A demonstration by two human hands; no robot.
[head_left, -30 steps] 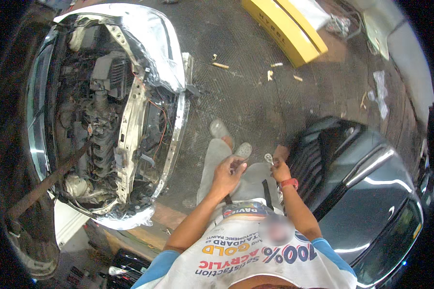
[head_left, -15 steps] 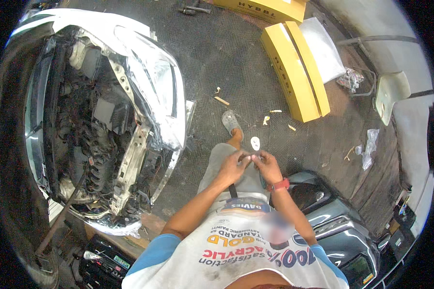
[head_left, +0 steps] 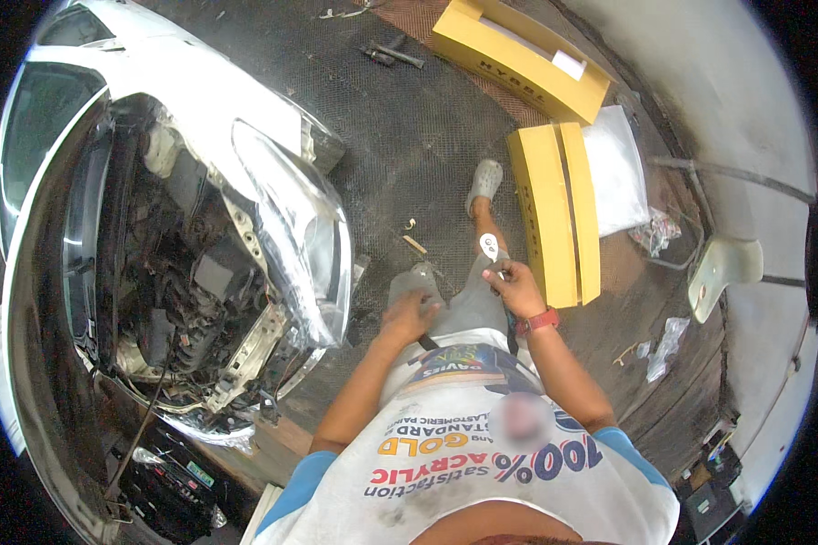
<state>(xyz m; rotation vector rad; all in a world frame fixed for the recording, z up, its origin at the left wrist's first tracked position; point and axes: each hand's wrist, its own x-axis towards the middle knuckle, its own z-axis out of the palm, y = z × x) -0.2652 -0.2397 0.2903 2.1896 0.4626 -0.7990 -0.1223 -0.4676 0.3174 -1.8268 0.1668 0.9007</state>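
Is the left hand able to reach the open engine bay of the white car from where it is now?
Probably yes. The left hand rests at the thigh, the engine bay lies open on that side, and nothing stands between them, though it may need a lean.

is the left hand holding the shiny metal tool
No, the small shiny tool sits in the right hand, while the left hand rests empty on the person's thigh.

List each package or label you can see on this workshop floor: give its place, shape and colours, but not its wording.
Long yellow carton: top centre, lying flat, small white label near its right end.
Second yellow carton: beside the right hand, long, opened lengthwise.
White plastic bag: flat, against that carton's right side.
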